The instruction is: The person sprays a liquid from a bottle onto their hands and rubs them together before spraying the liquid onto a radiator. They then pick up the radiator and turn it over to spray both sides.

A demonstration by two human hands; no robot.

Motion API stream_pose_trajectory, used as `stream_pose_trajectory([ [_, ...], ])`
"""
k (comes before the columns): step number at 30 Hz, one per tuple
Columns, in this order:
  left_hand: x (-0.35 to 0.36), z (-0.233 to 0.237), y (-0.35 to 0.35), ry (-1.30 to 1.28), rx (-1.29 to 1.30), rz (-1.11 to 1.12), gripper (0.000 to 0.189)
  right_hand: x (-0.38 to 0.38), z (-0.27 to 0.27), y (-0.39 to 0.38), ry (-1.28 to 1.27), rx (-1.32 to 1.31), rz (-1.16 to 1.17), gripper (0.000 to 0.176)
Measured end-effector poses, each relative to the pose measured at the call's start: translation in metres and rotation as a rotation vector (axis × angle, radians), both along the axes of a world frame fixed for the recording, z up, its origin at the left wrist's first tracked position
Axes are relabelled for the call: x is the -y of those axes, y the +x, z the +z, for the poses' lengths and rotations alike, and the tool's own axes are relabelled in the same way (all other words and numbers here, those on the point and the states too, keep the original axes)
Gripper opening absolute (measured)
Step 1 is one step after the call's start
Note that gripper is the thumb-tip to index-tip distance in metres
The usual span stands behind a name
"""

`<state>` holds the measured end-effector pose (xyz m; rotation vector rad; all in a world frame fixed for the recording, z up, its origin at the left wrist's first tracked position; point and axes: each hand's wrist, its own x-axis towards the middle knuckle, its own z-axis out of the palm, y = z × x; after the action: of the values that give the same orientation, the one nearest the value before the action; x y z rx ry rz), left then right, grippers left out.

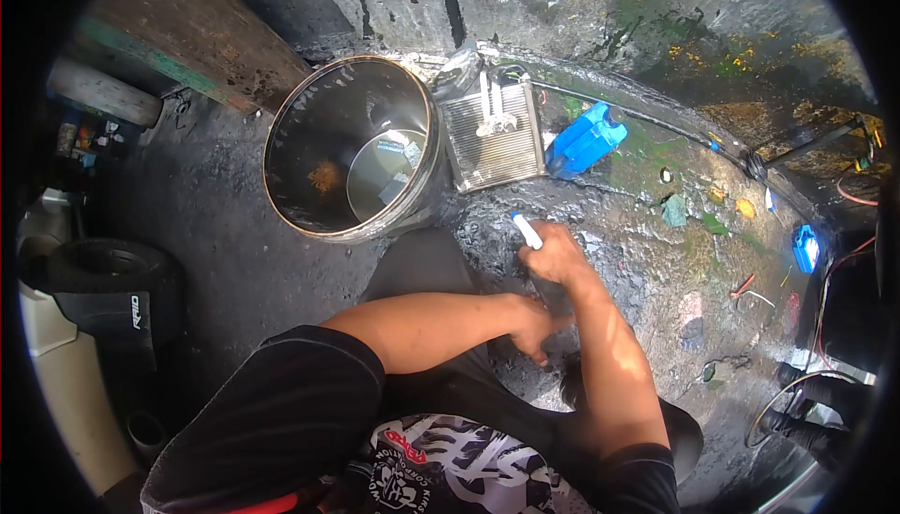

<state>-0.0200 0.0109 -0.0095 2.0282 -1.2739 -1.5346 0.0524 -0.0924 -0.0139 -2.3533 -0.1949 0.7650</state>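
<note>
White-handled tool [526,230] sitting clenched in right hand [560,256], low over wet floor [656,261]. Left hand [536,325] pressing on dark part [553,300], grip not clear. Probably scrubbing step; next stroke needing part held steady.

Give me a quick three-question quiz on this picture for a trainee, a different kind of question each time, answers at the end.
1. True or false: the drum lies on its side.
2. Which hand grips the white handle?
3. Fill in: in the picture, the blue part lies to the ____ of the finned core.

Key:
1. False, it stands open end up.
2. The right hand.
3. Right.
</note>
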Motion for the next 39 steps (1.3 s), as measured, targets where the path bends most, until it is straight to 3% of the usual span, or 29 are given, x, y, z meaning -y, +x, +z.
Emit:
stream_pose_trajectory([
  [15, 0.003, -0.001, 0.003, 0.001, -0.023, 0.004, 0.11, -0.003, 0.016, -0.006, -0.065, 0.047, 0.016, 0.039],
  [24, 0.001, -0.001, 0.004, -0.009, 0.008, 0.004, 0.106, -0.007, 0.025, 0.001, -0.129, -0.056, -0.009, 0.044],
  [30, -0.005, -0.007, 0.004, 0.011, -0.005, 0.028, 0.105, -0.007, -0.008, -0.007, -0.082, 0.192, -0.054, 0.042],
  [34, -0.014, -0.007, 0.034, 0.274, -0.258, 0.534, 0.096, 0.001, -0.015, 0.003, -0.014, 0.063, -0.086, 0.044],
  [36, -0.034, -0.014, 0.04, 0.201, -0.293, 0.831, 0.086, 0.004, -0.027, 0.008, 0.036, 0.072, -0.111, 0.045],
  [39, -0.037, -0.055, 0.029, -0.006, -0.031, 1.375, 0.074, 0.004, -0.021, 0.013, 0.112, 0.027, -0.09, 0.059],
])
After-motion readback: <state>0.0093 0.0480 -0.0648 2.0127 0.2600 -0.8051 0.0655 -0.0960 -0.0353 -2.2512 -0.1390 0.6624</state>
